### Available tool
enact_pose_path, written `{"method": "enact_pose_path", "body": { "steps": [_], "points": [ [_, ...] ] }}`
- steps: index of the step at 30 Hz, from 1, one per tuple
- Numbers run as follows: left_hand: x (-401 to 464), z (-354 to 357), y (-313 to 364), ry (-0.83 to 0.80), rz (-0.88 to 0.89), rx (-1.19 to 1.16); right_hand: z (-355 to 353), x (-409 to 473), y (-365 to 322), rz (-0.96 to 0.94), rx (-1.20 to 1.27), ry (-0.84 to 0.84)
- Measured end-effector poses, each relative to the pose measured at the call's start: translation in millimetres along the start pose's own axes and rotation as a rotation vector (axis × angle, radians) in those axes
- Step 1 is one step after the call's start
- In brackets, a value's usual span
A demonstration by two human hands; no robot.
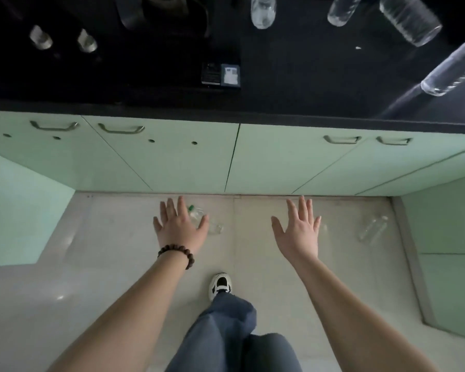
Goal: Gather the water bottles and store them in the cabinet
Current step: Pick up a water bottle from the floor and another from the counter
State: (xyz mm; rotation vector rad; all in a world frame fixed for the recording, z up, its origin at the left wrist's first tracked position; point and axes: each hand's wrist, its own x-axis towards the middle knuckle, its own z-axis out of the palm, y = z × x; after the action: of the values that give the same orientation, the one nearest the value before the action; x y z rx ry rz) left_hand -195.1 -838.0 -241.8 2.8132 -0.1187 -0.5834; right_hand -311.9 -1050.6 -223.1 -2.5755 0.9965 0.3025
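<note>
Both hands, left hand (179,228) and right hand (298,232), hang splayed wide and empty above the floor bottles (212,224), probably ahead of gathering; more bottles (263,12) stand on the tabletop (293,76); cabinet doors (172,157) closed.

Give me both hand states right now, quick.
Left hand: open, fingers spread, holding nothing, above the clear green-capped plastic bottle on the floor.
Right hand: open, fingers spread, holding nothing.
</note>
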Motion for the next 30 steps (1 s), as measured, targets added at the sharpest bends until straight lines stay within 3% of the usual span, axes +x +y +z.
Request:
{"method": "enact_pose_path", "body": {
  "steps": [8,16,30],
  "points": [
    [7.3,47.6,21.3,0.003,-0.192,-0.022,12.9,71.3,22.7,-0.172,-0.053,-0.09],
    [31.4,139.7,36.2,-0.012,-0.335,-0.058,72.7,150.9,70.6,-0.353,-0.135,-0.186],
    [196.3,435.7,-26.0,-0.005,-0.543,-0.322,338.5,281.7,107.7,-0.549,-0.132,-0.175]
  ]
}}
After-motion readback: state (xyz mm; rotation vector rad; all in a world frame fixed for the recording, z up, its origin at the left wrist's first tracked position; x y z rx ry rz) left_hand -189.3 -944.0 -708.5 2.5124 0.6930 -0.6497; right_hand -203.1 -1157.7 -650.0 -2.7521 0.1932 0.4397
